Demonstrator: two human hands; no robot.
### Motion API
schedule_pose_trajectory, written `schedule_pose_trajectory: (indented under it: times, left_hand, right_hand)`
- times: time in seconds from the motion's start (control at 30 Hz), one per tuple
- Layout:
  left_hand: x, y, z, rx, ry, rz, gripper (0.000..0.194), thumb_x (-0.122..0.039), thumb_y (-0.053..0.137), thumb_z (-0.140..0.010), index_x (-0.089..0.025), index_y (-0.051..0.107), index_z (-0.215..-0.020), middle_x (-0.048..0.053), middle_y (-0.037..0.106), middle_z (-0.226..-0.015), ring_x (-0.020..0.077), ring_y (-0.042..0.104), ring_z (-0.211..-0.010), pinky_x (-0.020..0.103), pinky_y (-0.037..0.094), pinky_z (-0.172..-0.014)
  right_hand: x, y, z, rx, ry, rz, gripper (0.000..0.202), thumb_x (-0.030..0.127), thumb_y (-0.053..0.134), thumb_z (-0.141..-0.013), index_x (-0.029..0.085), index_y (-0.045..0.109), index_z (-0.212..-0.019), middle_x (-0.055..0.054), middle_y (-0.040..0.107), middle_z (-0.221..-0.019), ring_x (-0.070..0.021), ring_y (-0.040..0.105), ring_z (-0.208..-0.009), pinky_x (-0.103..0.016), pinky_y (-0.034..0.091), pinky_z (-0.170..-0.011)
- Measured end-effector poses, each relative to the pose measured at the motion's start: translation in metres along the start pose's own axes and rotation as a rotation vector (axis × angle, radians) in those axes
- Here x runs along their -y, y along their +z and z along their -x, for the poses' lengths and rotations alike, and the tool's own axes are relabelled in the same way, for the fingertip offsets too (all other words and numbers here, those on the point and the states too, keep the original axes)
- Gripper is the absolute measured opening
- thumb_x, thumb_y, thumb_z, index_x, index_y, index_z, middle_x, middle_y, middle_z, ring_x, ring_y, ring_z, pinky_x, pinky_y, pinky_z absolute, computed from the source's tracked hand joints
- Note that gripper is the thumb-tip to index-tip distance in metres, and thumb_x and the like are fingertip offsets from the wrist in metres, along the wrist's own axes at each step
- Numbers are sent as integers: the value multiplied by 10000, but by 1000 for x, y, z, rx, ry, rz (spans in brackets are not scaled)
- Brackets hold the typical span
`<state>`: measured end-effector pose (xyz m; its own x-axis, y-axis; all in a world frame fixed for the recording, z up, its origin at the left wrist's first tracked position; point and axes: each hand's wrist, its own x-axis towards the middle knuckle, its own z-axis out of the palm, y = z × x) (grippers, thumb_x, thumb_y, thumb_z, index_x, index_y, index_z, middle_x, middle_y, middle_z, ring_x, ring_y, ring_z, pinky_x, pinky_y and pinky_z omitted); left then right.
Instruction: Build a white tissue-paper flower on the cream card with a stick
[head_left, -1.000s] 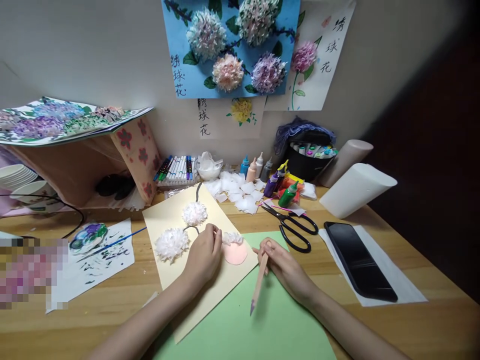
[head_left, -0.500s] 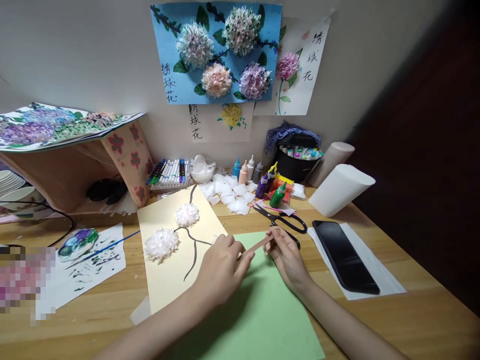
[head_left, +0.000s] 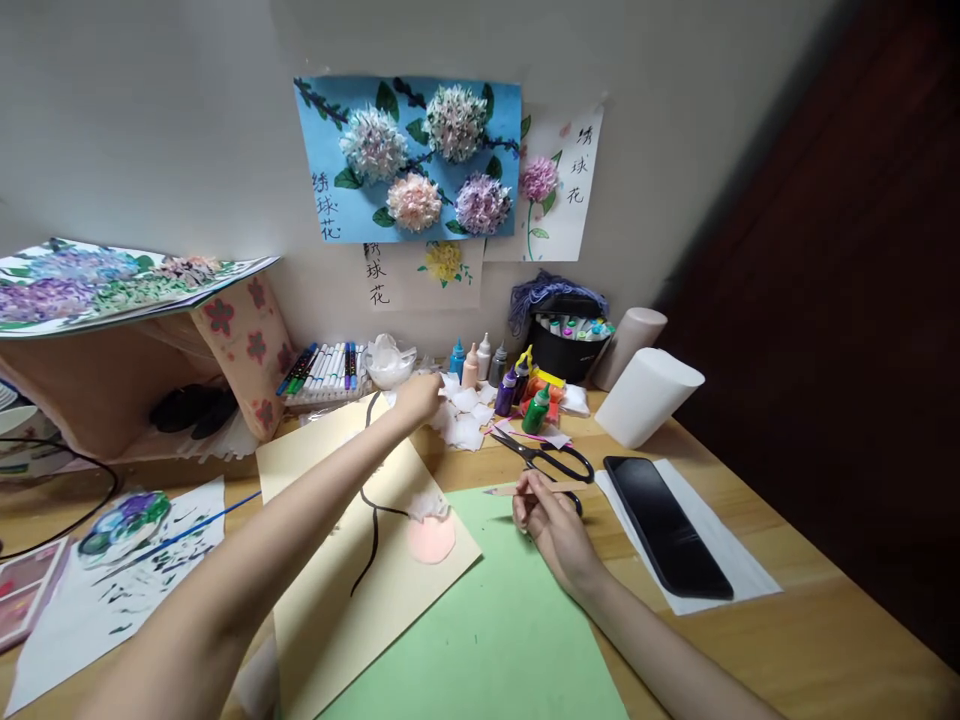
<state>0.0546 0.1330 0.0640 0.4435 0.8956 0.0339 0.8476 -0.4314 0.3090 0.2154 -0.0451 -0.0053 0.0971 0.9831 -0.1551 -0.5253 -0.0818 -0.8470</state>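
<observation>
My right hand (head_left: 551, 530) holds a wooden pencil (head_left: 571, 487) level above the top of the green sheet (head_left: 517, 600), its pointed end to the left. My left hand (head_left: 420, 398) is stretched far forward to the pile of white tissue paper squares (head_left: 463, 432). Its fingers look curled together at the pile's left edge; what they pinch is hidden. Below the left forearm lies cream paper (head_left: 315, 640) with dark painted stems. On it is a pale pink circle (head_left: 431, 541) with white tissue tufts (head_left: 429, 506) along its upper edge. The forearm covers the white tissue flowers.
Black scissors (head_left: 555, 462) lie beyond my right hand, and a phone (head_left: 667, 525) rests on white paper to the right. Behind stand paint bottles (head_left: 536, 410), a bowl of tissue (head_left: 390, 362), markers (head_left: 330, 370) and a paper roll (head_left: 649, 398). A paintbrush (head_left: 187, 530) lies at left.
My left hand has let go of the pencil and moved forward and left to the tissue squares. My right hand keeps the pencil. The view has tilted up and shifted right.
</observation>
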Motion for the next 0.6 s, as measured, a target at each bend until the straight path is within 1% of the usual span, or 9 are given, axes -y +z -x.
schedule_pose_trajectory:
  times: [0.03,0.1,0.2,0.27,0.37,0.43,0.47,0.53,0.6]
  left_hand:
    - [7,2,-10,12,-28,-11,332,-331,530,-890,-149,535,-1167,91,563,-1167,198,577,-1002,409,504,-845]
    - [17,9,-21,36,-71,-22,337,-331,529,-891,-151,530,-1176,92,560,-1173,197,578,-1001,408,508,-841]
    - [23,22,-21,54,-98,-15,337,-330,531,-890,-152,530,-1176,91,560,-1172,198,578,-1002,406,508,-840]
    - [23,25,-18,49,-92,6,338,-330,529,-891,-157,526,-1181,91,555,-1181,197,576,-1007,409,509,-843]
    - [18,18,-14,35,-44,62,315,-335,526,-892,-146,552,-1142,88,579,-1141,189,584,-978,393,507,-834]
    - [11,8,-10,23,10,111,269,-339,517,-883,-117,641,-971,80,662,-967,173,606,-870,300,484,-780]
    - [7,4,-6,24,40,135,279,-345,498,-885,-118,658,-918,67,680,-897,159,612,-809,266,471,-734]
    - [-2,-4,4,23,83,161,301,-329,464,-892,-118,673,-840,53,689,-796,147,610,-721,238,442,-667]
    - [-11,-8,17,11,115,169,279,-295,462,-884,-120,675,-843,57,694,-796,149,607,-712,234,424,-648]
  right_hand:
    - [0,-1,0,13,15,13,375,535,659,-729,178,545,-727,36,507,-527,-83,432,-517,-200,325,-517]
    - [0,-2,0,32,46,39,388,548,653,-727,175,546,-714,37,502,-516,-81,425,-507,-200,314,-511]
    - [-2,-3,0,41,64,51,387,547,658,-723,176,549,-707,41,492,-509,-80,416,-503,-200,305,-511]
    - [-2,-3,-1,48,62,46,383,547,653,-727,177,552,-707,41,488,-506,-80,413,-504,-200,302,-513]
    - [-2,-3,-2,57,58,40,376,542,647,-736,178,555,-705,40,489,-509,-78,411,-506,-200,297,-516]
    - [-2,-4,-2,59,62,43,375,541,644,-741,178,556,-707,40,487,-507,-78,407,-504,-201,291,-516]
    - [-1,-4,-1,59,64,44,376,543,642,-742,178,556,-708,41,484,-503,-77,404,-501,-202,287,-514]
    - [-1,-5,0,56,64,44,380,546,642,-740,178,554,-709,43,481,-498,-77,402,-497,-201,281,-510]
    - [-1,-6,1,55,62,44,393,558,648,-728,177,552,-707,43,481,-495,-77,401,-494,-201,276,-506]
